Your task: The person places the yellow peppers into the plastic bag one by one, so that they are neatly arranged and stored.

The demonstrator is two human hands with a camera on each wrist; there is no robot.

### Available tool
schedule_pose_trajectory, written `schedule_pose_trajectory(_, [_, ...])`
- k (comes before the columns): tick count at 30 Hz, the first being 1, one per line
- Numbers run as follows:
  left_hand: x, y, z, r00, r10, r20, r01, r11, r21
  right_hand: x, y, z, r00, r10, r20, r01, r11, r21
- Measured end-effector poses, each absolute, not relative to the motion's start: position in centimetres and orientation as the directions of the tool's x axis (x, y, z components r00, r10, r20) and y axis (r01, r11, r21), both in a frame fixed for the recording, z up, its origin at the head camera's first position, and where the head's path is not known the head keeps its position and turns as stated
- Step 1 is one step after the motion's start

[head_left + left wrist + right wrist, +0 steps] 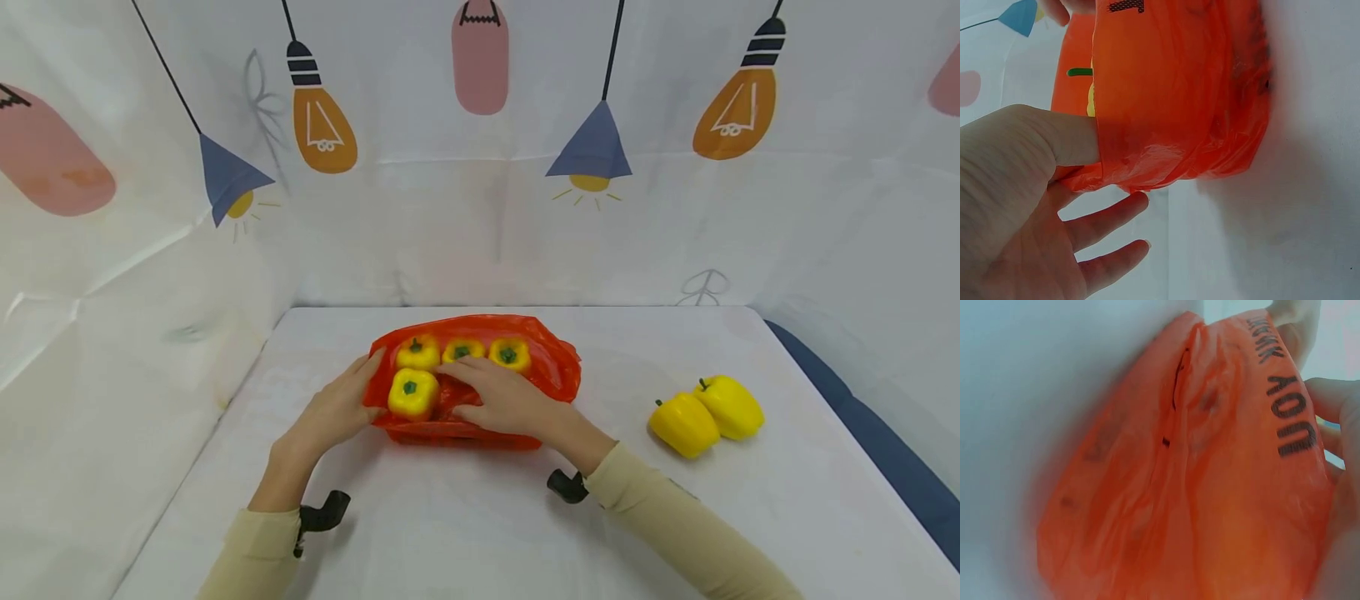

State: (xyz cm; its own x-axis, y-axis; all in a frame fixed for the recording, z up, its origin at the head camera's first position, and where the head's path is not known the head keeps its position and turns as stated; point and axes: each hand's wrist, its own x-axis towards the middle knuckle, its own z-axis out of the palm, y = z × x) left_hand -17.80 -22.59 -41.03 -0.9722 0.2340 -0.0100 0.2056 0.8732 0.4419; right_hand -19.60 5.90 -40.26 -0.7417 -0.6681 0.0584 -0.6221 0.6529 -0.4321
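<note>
A red plastic bag [558,367] with dark printed letters lies spread on the white table, its mouth facing up. Several yellow bell peppers stand inside, one of them a front-left pepper [413,395] and another a back-right pepper [510,355]. At the bag's left side, my left hand [337,408] holds the rim, thumb tucked inside and the other fingers outside, fairly straight. My right hand [510,396] reaches over the front rim into the bag, fingertips by the back-middle pepper [462,347]. Thumb and fingers are spread, with red plastic showing between them.
Two more yellow bell peppers lie right of the bag, a nearer pepper [684,425] and a farther pepper [729,407], touching each other. White sheeting printed with lamps [465,217] hangs behind the table [450,525]. Dark blue material [862,417] shows past the right edge.
</note>
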Motion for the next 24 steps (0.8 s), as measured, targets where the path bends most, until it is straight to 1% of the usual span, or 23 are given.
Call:
schedule_pose_trajectory(5, [-17.8, -22.6, -41.1, -0.970, 0.242, -0.004, 0.216, 0.873, 0.438, -19.3, 7.0, -39.9, -0.740, -0.670, 0.059, -0.631, 0.661, -0.406])
schedule_pose_trajectory(12, [-17.8, -22.7, -41.2, -0.970, 0.245, -0.004, 0.218, 0.871, 0.440, -19.0, 8.0, -39.4, -0.707, -0.701, 0.098, -0.685, 0.644, -0.341])
schedule_pose_trajectory(17, [-17.7, -22.7, -41.4, -0.969, 0.248, -0.002, 0.223, 0.875, 0.430, -18.6, 8.9, -38.9, -0.699, -0.708, 0.104, -0.702, 0.649, -0.294])
schedule_pose_trajectory(21, [-17.7, -22.7, -41.4, -0.969, 0.245, -0.009, 0.217, 0.873, 0.436, -18.5, 9.8, -38.7, -0.687, -0.718, 0.113, -0.716, 0.641, -0.277])
schedule_pose_trajectory(24, [-17.8, -22.7, -41.4, -0.969, 0.246, -0.004, 0.219, 0.871, 0.439, -18.4, 10.6, -38.6, -0.681, -0.719, 0.138, -0.721, 0.626, -0.296])
